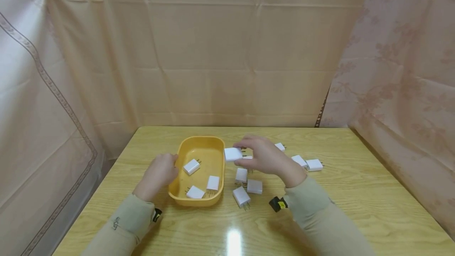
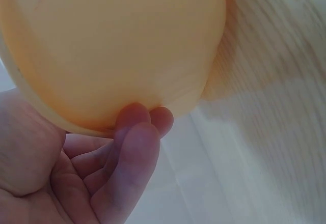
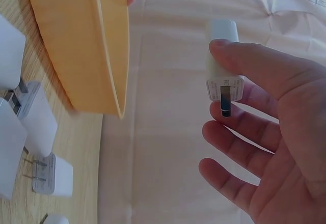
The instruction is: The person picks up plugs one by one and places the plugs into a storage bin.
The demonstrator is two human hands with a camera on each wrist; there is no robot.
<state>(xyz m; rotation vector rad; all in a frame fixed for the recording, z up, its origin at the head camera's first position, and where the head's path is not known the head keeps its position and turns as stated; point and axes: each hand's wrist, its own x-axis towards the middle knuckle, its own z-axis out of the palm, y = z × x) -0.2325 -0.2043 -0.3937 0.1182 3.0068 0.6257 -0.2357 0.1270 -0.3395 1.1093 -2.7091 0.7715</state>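
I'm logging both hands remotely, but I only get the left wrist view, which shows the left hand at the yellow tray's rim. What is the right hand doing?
Observer: The right hand is holding a white adapter between thumb and fingers.
Operator: Which way do its prongs face? I see no adapter at all from here.
Observer: The prongs point back toward the hand, away from the tray.
Operator: And is the tray holding anything? My view doesn't show what lies in it.
Observer: Yes, the head view shows three more adapters lying in it.
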